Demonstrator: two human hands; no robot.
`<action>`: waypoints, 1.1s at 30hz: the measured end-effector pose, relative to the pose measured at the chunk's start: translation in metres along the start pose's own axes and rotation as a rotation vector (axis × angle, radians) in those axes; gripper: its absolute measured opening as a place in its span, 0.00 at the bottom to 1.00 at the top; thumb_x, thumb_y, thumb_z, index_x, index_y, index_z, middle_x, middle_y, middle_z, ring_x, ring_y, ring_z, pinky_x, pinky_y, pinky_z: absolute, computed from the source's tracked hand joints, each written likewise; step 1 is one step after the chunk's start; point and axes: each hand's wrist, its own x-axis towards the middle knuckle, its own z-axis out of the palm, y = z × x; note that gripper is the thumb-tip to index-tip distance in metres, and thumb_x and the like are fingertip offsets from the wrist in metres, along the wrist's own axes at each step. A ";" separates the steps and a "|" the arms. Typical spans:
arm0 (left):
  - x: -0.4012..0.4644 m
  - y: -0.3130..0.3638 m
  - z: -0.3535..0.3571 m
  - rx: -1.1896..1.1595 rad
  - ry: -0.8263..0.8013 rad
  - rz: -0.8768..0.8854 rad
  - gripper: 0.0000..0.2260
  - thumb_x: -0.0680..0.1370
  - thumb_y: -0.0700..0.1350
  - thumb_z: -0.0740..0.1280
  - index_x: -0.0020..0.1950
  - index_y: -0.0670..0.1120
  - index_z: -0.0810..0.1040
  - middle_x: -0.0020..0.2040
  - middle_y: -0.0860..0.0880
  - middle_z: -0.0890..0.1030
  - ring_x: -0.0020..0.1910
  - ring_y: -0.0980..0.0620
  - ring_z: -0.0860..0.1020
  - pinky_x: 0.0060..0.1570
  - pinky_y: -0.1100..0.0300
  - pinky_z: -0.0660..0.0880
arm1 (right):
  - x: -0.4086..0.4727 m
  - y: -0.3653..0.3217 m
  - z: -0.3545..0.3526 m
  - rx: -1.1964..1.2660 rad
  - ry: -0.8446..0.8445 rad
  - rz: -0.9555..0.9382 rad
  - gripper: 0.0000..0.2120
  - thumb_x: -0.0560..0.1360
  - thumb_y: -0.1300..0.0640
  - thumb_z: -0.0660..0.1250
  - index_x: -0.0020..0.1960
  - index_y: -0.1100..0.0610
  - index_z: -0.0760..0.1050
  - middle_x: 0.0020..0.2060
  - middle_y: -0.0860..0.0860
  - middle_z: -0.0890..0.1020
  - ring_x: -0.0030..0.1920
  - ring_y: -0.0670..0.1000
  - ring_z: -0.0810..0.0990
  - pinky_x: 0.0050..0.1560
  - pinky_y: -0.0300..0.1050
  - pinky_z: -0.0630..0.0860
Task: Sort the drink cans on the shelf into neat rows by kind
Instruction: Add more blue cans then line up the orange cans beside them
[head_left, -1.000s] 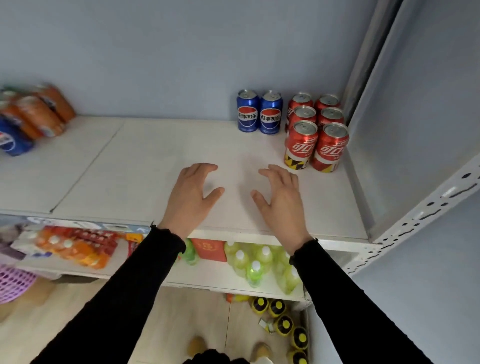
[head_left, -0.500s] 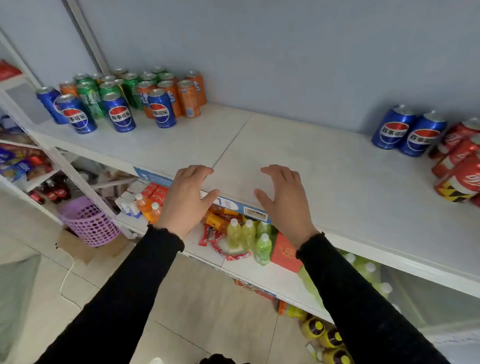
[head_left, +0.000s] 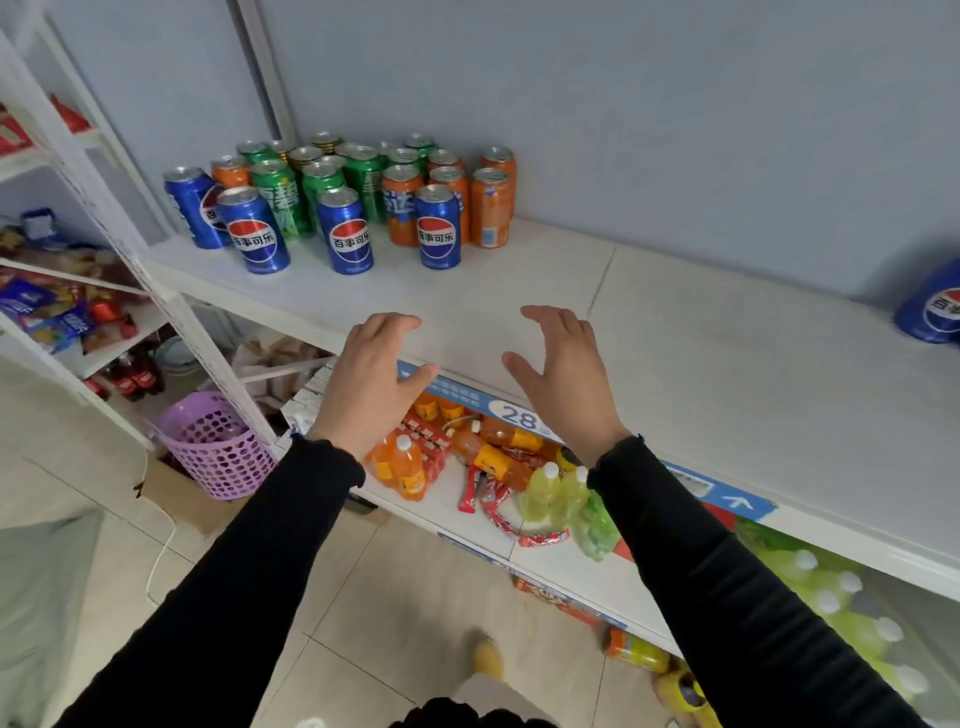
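Observation:
A mixed cluster of cans stands at the back left of the white shelf: several blue Pepsi cans in front, green cans and orange cans behind. One more blue Pepsi can shows at the right edge, cut off by the frame. My left hand and my right hand hover over the shelf's front edge, fingers spread and relaxed, holding nothing. Both hands are well short of the cluster.
A white upright post bounds the shelf on the left. Below it, a lower shelf holds orange and green bottles and snack packs. A purple basket sits on the floor at left. Another snack rack stands far left.
The view has swung left: the red cans and paired Pepsi cans slid out at right, and the mixed cluster now sits nearer. Both hands stay spread, holding nothing.

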 end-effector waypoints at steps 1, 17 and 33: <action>0.008 -0.010 -0.001 -0.008 0.002 -0.014 0.24 0.79 0.51 0.70 0.73 0.48 0.70 0.69 0.49 0.72 0.67 0.49 0.70 0.64 0.55 0.69 | 0.011 -0.003 0.008 -0.001 -0.001 0.001 0.25 0.78 0.50 0.68 0.73 0.54 0.68 0.68 0.51 0.74 0.67 0.52 0.70 0.64 0.44 0.70; 0.155 -0.143 -0.003 -0.258 0.064 -0.255 0.38 0.75 0.54 0.75 0.79 0.49 0.58 0.76 0.47 0.67 0.73 0.47 0.69 0.71 0.44 0.69 | 0.179 -0.013 0.124 0.274 0.026 0.276 0.36 0.73 0.49 0.76 0.74 0.56 0.63 0.69 0.53 0.73 0.65 0.53 0.73 0.62 0.47 0.74; 0.215 -0.175 -0.012 -0.576 0.014 -0.097 0.30 0.70 0.58 0.78 0.68 0.59 0.70 0.62 0.59 0.79 0.61 0.55 0.78 0.62 0.46 0.77 | 0.211 -0.030 0.178 0.437 0.249 0.463 0.35 0.69 0.51 0.79 0.71 0.51 0.67 0.65 0.47 0.78 0.62 0.48 0.78 0.61 0.44 0.77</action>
